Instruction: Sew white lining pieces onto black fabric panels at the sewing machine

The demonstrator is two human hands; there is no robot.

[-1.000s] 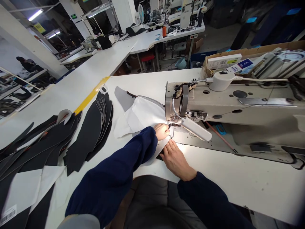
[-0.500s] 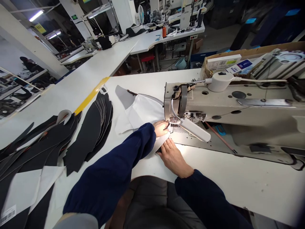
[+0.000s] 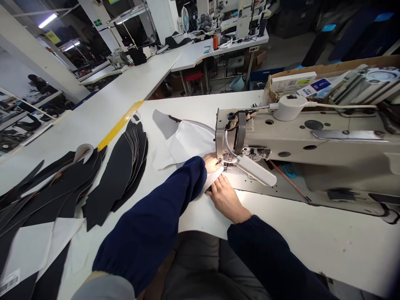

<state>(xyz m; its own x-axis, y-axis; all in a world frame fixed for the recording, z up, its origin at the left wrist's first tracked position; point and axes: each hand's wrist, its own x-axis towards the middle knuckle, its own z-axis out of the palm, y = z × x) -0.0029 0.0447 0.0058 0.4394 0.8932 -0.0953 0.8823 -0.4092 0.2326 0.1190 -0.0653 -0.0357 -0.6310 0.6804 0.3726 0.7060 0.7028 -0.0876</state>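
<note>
My left hand [image 3: 212, 162] is beside the needle area of the sewing machine [image 3: 262, 137], its fingers closed on a white and grey fabric piece [image 3: 192, 141]. The fingertips are partly hidden by the machine head. My right hand [image 3: 227, 200] lies nearer me, fingers stretched flat on the near edge of the same piece. A pale strip of the fabric [image 3: 212, 178] shows between my hands, with a small dark bit by the right thumb. A white clip-on lamp [image 3: 256, 170] lights the stitching spot. The needle itself is too small to make out.
A fanned stack of black cut pieces [image 3: 117, 175] lies to the left, beside more dark pieces [image 3: 40, 196] and white sheets [image 3: 29, 246]. Yellow tape [image 3: 120, 125] crosses the table. Blue-handled snips [image 3: 289, 170] rest under the machine arm. A cardboard box [image 3: 270, 89] stands behind.
The fabric has shifted slightly right and away from me, towards the machine. My left hand and sleeve have moved a little that way too; my right hand has edged slightly forward.
</note>
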